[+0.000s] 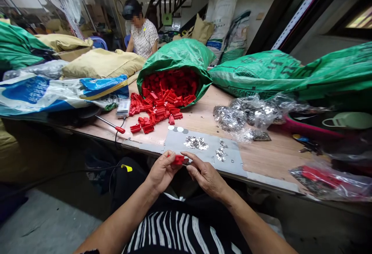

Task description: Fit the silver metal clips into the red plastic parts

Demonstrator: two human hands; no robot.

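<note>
Between finger and thumb, my left hand grips a small red plastic part just off the table's front edge. My right hand meets it from the other side, its thumb and index finger closed around something small and dark at the part's right end, too small to name. Beyond my hands, a grey mat carries a heap of small shiny metal pieces and a smaller cluster to its right. Red parts of the same kind spill from a green sack onto the table.
Clear bags of metal pieces lie right of the mat. Farther right are a pink tray, pliers and a bag with red items. A screwdriver lies at left. Another person sits behind the sacks.
</note>
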